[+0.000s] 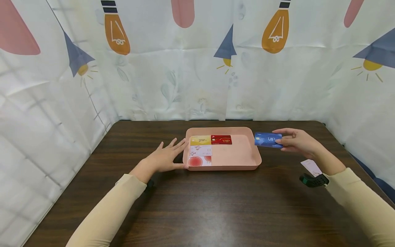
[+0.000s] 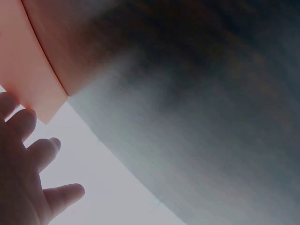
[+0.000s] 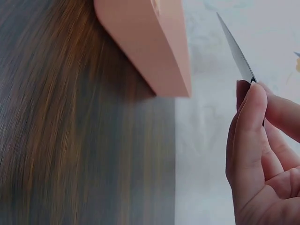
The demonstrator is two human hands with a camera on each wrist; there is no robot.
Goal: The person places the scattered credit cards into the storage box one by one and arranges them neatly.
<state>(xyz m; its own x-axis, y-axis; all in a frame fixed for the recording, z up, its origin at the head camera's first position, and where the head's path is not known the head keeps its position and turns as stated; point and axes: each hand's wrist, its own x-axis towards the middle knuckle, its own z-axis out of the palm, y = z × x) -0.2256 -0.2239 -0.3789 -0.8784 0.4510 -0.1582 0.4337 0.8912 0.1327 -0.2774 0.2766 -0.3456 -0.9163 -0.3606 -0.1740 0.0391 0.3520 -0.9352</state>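
Observation:
A shallow pink tray (image 1: 237, 157) stands on the table. Along its left side lie a yellow card (image 1: 200, 140), a pale flowered card (image 1: 200, 150) and a white card with red circles (image 1: 200, 161); a red VIP card (image 1: 221, 139) adjoins the yellow one. My left hand (image 1: 165, 157) touches the tray's left rim with fingers spread, and the left wrist view shows its fingertips against the pink wall (image 2: 37, 70). Just off the tray's right side, my right hand (image 1: 294, 142) pinches a blue VIP card (image 1: 266, 140) between thumb and fingers. From the right wrist, that card appears nearly edge-on.
Another pale pink card (image 1: 311, 167) lies on the dark wooden table (image 1: 197, 206) under the right wrist, partly covered by the forearm and a dark wrist strap (image 1: 313, 180). A patterned white curtain (image 1: 191, 85) hangs behind the table and along its sides.

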